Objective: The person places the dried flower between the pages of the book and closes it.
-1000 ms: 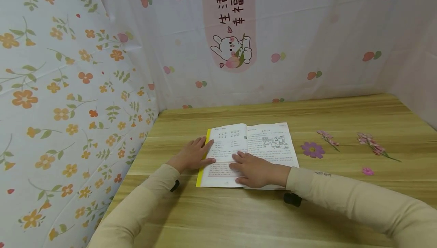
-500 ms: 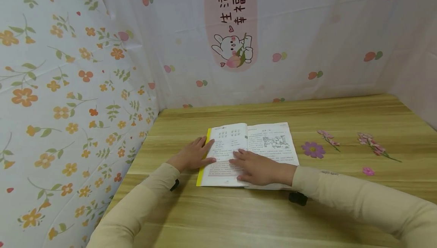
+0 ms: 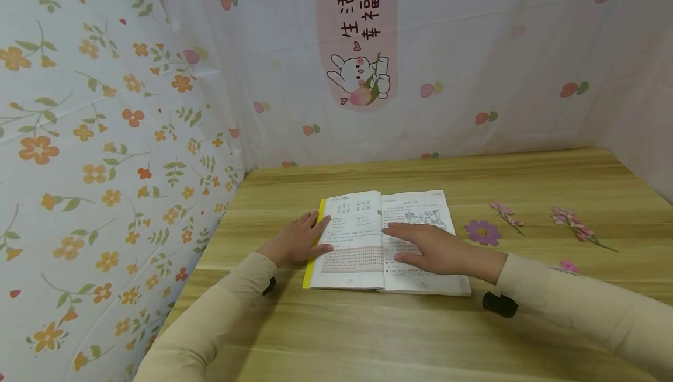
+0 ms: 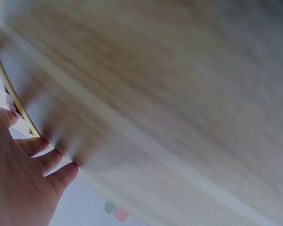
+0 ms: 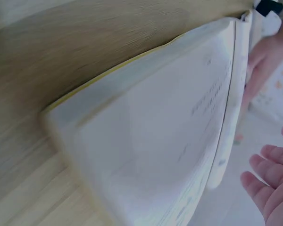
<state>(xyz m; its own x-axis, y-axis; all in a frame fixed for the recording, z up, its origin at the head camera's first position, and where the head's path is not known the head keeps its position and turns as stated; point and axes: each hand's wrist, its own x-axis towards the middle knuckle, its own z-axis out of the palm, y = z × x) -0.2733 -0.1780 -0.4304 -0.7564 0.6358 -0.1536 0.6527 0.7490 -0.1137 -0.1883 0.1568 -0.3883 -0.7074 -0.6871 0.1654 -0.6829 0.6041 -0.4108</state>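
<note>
An open book [image 3: 351,233] lies flat on the wooden table, its yellow cover edge showing on the left. My left hand [image 3: 295,239] rests at that left edge, thumb and index finger over the page, the other fingertips reaching the tabletop. In the left wrist view the hand [image 4: 23,174] has its fingers fairly straight. My right hand [image 3: 440,249] is over the right page, fingers extended towards the fold. In the right wrist view its fingers [image 5: 272,175] are spread, with nothing between them, apart from the page.
To the right of the book lie a purple flower [image 3: 482,232], a pink flower sprig [image 3: 507,217], a longer pink sprig [image 3: 573,223] and a small pink flower [image 3: 569,266], partly behind the right sleeve. Printed cloth [image 3: 452,49] hangs behind the table [image 3: 326,335].
My right hand has slid from the left page across the fold to the right page, uncovering the lower left page. The left hand has stayed at the book's left edge.
</note>
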